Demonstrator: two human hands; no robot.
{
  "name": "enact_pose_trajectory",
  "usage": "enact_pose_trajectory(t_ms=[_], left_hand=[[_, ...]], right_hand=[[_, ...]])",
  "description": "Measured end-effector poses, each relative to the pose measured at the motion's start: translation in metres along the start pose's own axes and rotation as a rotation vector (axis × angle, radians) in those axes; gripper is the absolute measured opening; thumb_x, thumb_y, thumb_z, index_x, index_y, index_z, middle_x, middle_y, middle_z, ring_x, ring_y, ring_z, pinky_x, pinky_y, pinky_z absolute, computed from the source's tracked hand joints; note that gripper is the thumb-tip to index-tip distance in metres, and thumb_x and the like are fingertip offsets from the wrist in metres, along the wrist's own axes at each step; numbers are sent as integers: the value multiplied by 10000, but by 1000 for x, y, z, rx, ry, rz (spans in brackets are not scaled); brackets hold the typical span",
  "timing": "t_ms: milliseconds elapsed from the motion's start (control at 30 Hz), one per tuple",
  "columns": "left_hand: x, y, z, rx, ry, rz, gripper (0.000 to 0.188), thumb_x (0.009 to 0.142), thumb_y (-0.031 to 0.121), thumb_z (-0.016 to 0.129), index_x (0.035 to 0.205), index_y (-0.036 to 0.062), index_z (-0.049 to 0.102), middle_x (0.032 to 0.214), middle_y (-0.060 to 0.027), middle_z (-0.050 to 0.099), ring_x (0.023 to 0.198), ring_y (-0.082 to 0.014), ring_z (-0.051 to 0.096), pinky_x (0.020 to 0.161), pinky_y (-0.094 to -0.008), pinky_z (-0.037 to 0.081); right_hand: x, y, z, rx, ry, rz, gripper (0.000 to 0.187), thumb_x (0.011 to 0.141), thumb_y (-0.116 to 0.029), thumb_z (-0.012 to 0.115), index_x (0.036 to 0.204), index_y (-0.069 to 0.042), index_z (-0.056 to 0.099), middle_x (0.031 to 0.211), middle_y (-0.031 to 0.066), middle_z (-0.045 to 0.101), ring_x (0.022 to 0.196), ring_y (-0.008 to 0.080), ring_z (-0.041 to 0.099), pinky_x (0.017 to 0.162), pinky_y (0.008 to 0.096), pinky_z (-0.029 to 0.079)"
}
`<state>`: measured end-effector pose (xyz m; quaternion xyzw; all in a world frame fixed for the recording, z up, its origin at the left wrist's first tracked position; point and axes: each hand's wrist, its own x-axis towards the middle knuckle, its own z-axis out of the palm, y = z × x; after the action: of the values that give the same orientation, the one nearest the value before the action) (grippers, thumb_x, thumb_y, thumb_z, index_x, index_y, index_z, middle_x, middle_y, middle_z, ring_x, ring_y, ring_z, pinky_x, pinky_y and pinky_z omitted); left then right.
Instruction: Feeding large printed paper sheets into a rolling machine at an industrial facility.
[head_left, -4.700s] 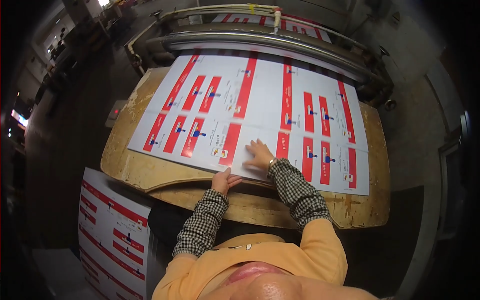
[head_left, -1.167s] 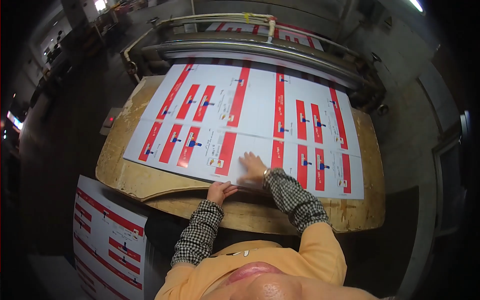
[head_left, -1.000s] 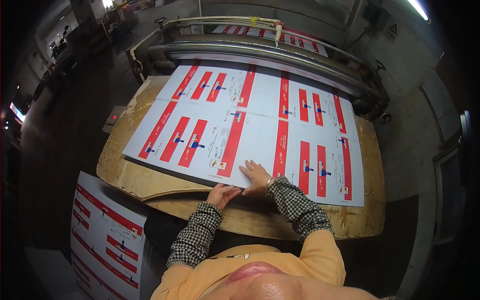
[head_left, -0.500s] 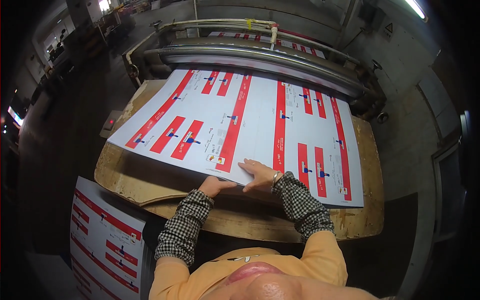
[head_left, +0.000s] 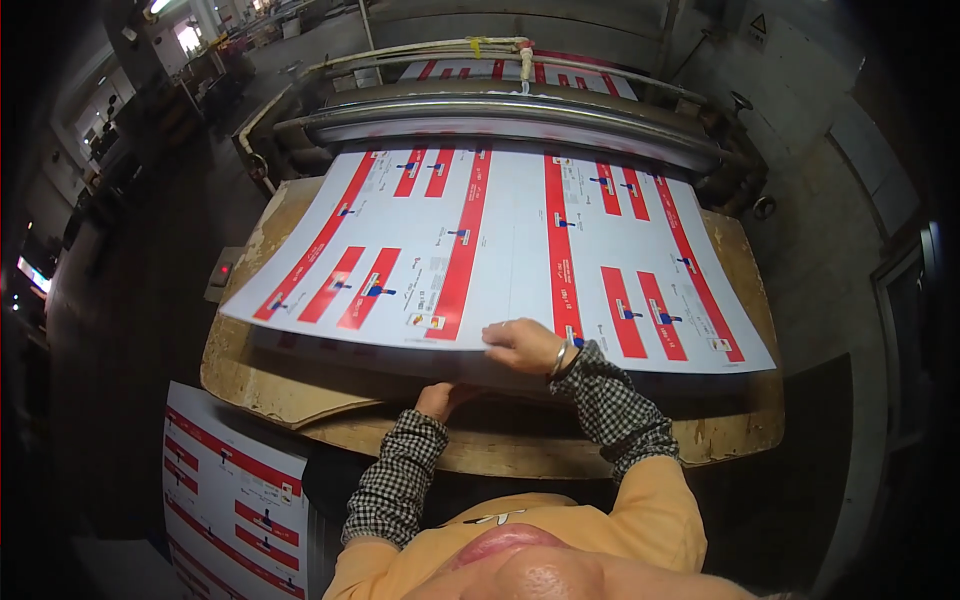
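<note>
I judge the large white printed sheet with red bars and small blue marks (head_left: 500, 250) to be light but awkward: it is very wide, thin and flexible, and it already bows upward in the middle, so it will sag or crease if I take it at one point only. Its surface looks smooth and a little glossy, so I think it is slippery against the sheets under it. The near edge is the good place to take hold, with two hands apart from each other, and the corners look easy to bend.

My right hand (head_left: 525, 345) lies on top of the near edge, fingers spread and flat, pressing and not closed around anything. My left hand (head_left: 442, 400) is under this same edge, mostly hidden in its shadow; I cannot tell if it grips the sheet or only supports it.

The sheet lies across the worn wooden board counter (head_left: 300, 400), its far edge reaching to the long grey metal roller of the machine (head_left: 500, 125) at the counter's far side. A second printed sheet stack of the same pattern (head_left: 235, 500) stands lower, beside the counter's near left corner.
</note>
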<state>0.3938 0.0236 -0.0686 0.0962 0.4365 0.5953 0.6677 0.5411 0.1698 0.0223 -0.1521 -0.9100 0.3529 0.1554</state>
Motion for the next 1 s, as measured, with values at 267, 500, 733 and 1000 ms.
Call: enact_pose_trajectory(t_ms=[267,500,733,1000], left_hand=[[8,-7,-7,145,118,17,284,822,49,414,1083,-53,462,1046,-165,540,925,-263,561,790,-361,489],[7,-3,0,94,128,-17,326,821,130,530,1108,-2,451,1023,-99,551,897,-201,565,722,-312,495],[-2,1,-3,157,11,4,359,743,21,592,1081,-16,477,989,-101,573,860,-185,582,737,-285,501],[-2,2,-1,174,19,13,381,713,-25,600,1074,-38,477,1005,-116,555,879,-195,570,763,-288,485]], right_hand=[[-20,37,49,11,-174,130,243,732,-225,557,856,-19,589,914,173,570,845,327,546,746,373,441],[27,73,50,-202,78,489,567,659,-439,616,1033,-19,546,1119,183,506,1061,310,459,864,382,384],[-5,22,58,-384,-419,249,936,560,-470,701,1299,-69,290,1347,223,221,1273,372,151,1011,478,177],[3,27,55,-325,-495,274,879,560,-408,719,1270,-66,329,1325,203,270,1242,347,231,981,415,275]])
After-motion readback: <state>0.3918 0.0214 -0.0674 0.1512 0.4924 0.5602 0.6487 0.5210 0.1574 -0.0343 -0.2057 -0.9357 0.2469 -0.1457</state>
